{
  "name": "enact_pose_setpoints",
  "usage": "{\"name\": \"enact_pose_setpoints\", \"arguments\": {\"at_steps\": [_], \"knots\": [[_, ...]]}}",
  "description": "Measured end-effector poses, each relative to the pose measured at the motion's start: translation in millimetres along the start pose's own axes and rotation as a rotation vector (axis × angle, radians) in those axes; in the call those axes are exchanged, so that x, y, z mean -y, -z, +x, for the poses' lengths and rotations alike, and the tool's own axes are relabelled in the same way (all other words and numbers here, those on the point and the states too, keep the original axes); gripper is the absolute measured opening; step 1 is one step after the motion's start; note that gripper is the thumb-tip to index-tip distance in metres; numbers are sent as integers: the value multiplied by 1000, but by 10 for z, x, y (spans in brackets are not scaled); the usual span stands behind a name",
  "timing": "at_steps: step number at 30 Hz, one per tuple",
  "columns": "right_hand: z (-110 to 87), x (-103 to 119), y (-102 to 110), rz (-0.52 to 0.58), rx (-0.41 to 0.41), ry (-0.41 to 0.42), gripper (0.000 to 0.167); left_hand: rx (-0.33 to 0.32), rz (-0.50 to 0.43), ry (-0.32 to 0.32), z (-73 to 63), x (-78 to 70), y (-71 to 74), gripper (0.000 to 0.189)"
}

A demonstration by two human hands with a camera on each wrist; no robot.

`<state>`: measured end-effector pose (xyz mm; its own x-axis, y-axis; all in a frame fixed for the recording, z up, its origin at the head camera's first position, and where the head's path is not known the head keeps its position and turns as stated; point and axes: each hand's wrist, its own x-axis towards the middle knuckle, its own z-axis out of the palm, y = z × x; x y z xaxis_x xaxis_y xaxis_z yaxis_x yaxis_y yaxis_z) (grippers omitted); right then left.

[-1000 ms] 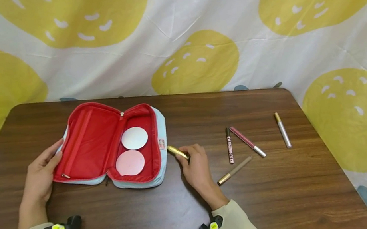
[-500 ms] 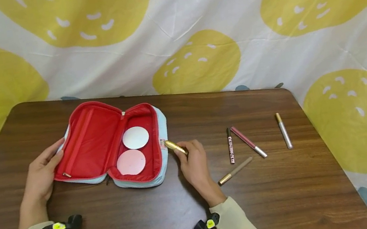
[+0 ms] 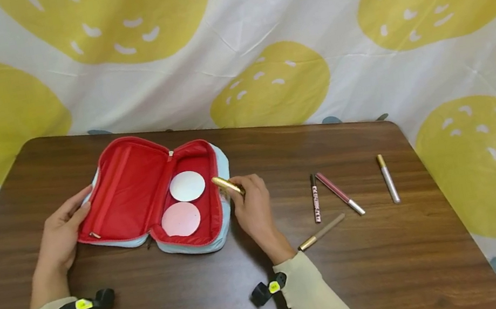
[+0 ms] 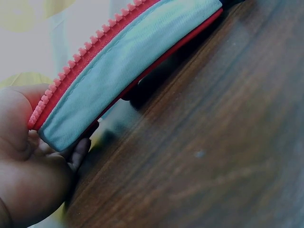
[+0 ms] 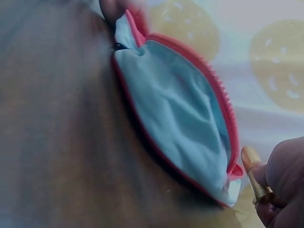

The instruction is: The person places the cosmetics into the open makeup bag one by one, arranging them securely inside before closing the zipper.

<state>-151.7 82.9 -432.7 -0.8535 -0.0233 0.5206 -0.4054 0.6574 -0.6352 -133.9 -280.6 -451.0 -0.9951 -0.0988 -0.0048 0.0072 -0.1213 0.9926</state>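
Observation:
An unzipped cosmetic pouch [image 3: 129, 196], light blue outside and red inside, lies spread on the table. My left hand [image 3: 60, 238] grips the edge of its left flap, thumb on the inner side; the left wrist view shows the pale blue side panel [image 4: 109, 80] between thumb and fingers. In the pouch's right half sit a white round disc [image 3: 187, 186] and a pink round disc [image 3: 181, 220]. Between thumb and fingers, my right hand [image 3: 254, 208] pinches a shiny gold cosmetic tube [image 3: 225, 184], its tip over the pouch's right rim. Fingers hide the tube's near end.
Right of my right hand lie a black patterned pen [image 3: 315, 199], a pink tube with a silver end [image 3: 339, 193] and a brown-and-gold pen [image 3: 321, 232]. Farther right is a silver tube with a gold cap [image 3: 388, 178]. A lemon-print cloth [image 3: 253, 11] hangs behind the wooden table [image 3: 180, 308].
My right hand has moved left and up with the gold tube, from beside the pouch to over its right rim. The left hand keeps its grip on the flap.

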Motion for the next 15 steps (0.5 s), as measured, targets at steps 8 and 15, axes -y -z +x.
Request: {"name": "enact_pose_setpoints", "arguments": {"at_steps": [8, 15], "knots": [[222, 79, -83, -9, 57, 8, 14, -2, -12, -13, -10, 12, 1, 42], [354, 119, -171, -14, 80, 14, 17, -1, -14, -23, 2, 8, -17, 42]]}}
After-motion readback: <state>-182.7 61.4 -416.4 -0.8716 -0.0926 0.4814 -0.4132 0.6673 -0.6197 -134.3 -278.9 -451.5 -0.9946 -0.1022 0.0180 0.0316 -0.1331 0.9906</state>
